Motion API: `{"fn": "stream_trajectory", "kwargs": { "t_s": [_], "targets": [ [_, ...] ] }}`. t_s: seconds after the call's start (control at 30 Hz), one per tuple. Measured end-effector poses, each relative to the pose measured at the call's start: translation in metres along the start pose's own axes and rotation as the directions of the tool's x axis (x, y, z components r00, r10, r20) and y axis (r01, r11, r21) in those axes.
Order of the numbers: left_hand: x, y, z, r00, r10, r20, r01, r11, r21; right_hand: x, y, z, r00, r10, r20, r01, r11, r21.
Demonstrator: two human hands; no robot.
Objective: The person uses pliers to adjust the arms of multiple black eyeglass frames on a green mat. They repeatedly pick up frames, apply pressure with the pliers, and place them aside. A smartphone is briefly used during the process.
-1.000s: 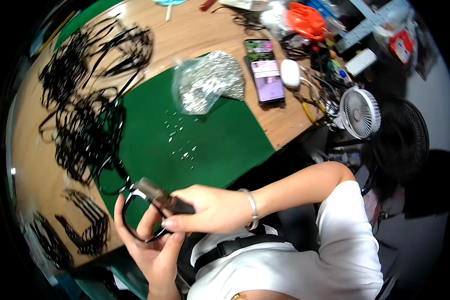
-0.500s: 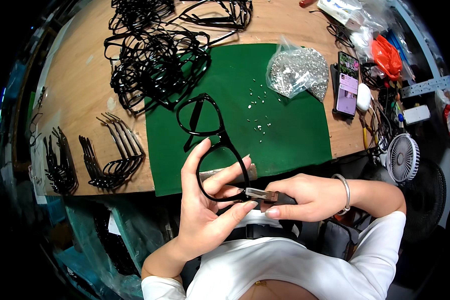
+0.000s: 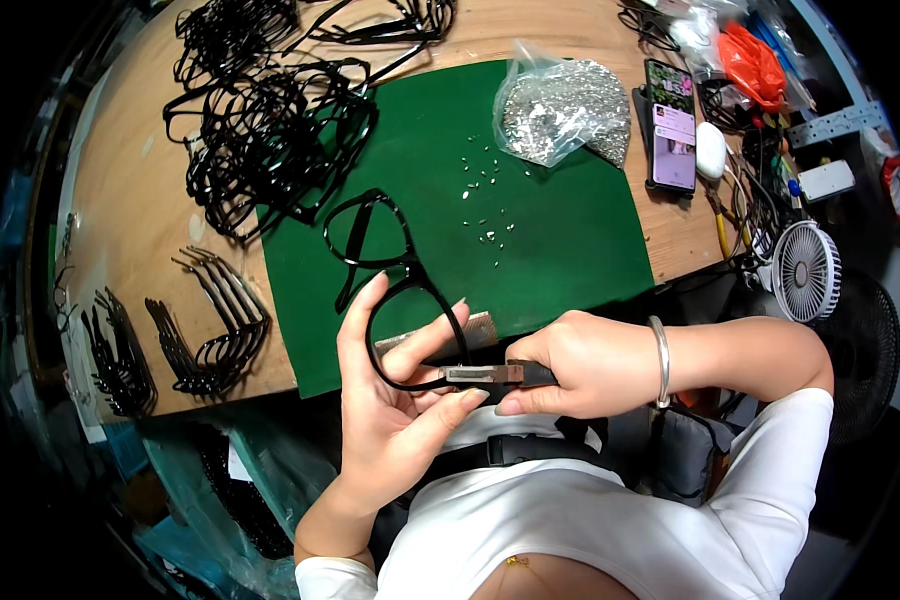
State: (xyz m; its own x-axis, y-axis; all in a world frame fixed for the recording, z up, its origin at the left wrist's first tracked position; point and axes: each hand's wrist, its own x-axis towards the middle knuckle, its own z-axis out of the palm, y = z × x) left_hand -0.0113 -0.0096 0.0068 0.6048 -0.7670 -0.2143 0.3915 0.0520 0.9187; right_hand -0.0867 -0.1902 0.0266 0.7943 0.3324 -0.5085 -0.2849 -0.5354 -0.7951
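Grey-metal, dark-handled pliers (image 3: 500,374), clasped by the right hand (image 3: 585,365), are lying farther across the glossy black eyeglass frame (image 3: 410,270) than before, while the left hand (image 3: 398,430) is pinching its rim, apparently for steadiness, over the flat green mat's (image 3: 560,250) near edge.

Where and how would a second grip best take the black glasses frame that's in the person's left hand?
The black glasses frame is probably best pinched at its far rim, coming from the far side. That rim is a slim, open loop extending away from the left hand, while the near rim sits among the hand's fingers with the pliers-like tool at it.
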Motion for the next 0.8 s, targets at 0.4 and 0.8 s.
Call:
{"fn": "stream_trajectory", "kwargs": {
  "t_s": [0.4, 0.8],
  "targets": [
    [0.003, -0.018, 0.005, 0.990, 0.095, -0.106, -0.074, 0.980, 0.185, -0.008, 0.069, 0.010, 0.944, -0.059, -0.326, 0.088, 0.994, 0.072],
    [0.006, -0.086, -0.005, 0.940, 0.163, -0.300, -0.016, 0.898, 0.439, -0.089, 0.164, -0.041, 0.232, 0.009, -0.973, -0.200, 0.979, -0.039]
  ]
}}
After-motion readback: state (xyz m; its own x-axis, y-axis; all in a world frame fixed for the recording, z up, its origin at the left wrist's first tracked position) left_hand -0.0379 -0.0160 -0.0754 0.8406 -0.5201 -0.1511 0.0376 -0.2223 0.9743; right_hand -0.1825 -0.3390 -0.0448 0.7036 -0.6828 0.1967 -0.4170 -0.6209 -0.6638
